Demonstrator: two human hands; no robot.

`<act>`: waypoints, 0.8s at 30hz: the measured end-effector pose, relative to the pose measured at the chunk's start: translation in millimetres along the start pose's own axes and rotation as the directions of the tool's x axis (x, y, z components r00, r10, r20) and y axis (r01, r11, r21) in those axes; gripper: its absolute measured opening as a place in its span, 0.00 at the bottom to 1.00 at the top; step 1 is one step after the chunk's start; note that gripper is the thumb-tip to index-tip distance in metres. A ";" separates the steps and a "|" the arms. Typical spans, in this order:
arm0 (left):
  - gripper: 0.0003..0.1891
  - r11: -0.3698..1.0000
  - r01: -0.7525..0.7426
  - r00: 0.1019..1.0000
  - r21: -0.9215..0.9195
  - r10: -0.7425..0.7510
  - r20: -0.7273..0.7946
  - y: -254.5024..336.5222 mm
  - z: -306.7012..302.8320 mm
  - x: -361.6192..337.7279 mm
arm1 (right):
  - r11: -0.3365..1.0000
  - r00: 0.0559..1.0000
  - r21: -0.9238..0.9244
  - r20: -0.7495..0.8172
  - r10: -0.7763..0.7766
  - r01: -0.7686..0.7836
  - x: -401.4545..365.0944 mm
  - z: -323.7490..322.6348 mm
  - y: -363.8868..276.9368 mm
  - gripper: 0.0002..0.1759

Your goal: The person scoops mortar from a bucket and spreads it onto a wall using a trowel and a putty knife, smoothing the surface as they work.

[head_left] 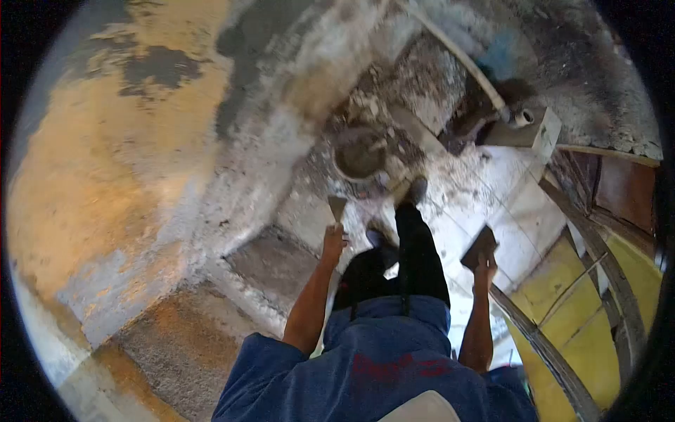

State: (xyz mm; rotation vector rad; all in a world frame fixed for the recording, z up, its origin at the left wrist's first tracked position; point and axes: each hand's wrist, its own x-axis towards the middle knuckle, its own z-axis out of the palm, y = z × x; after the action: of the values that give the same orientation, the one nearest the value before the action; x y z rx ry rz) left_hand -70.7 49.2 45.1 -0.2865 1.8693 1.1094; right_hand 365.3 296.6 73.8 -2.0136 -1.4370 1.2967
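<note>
My left hand (pixel 334 243) is closed around the handle of a small putty knife (pixel 337 207), its flat blade pointing away from me. Off to the other side, my right hand (pixel 484 272) grips a dark, flat plastering trowel (pixel 481 246), broad and roughly rectangular; its handle is mostly hidden by my fingers. Both tools are held out in front of my body, above the floor. Beyond my feet stands a round bucket (pixel 358 152) with greyish material inside, apart from either hand.
A patchy wall (pixel 126 183) with yellow paint and grey plaster rises on the left. Rubble (pixel 394 151) lies around the bucket. A pipe (pixel 464 60) runs down at the upper right. Wooden poles (pixel 545 344) stand on the right beside a yellow surface (pixel 538 302). Pale tiles (pixel 517 204) cover the floor.
</note>
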 end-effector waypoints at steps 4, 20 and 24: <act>0.05 0.690 0.066 0.987 -0.721 0.062 0.149 -13.3 59.0 3.2 | 0.845 0.885 0.285 0.255 0.389 -0.453 66.9 85.9 -80.9 0.22; 0.12 0.635 0.065 0.973 -0.770 -0.211 -0.092 -9.7 67.2 84.1 | 0.841 0.533 0.008 0.777 0.336 -0.541 -14.8 407.4 -126.1 0.26; 0.10 0.780 -0.037 0.933 -0.625 -0.197 -0.302 -37.1 5.9 114.4 | 0.898 0.775 -0.240 0.612 -0.155 0.369 54.6 441.9 -76.9 0.29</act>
State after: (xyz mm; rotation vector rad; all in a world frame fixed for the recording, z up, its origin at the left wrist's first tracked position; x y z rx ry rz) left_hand -108.9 59.7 -68.6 -0.9996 1.7009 1.6871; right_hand -38.8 281.4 -128.1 -1.5526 -2.2856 1.7093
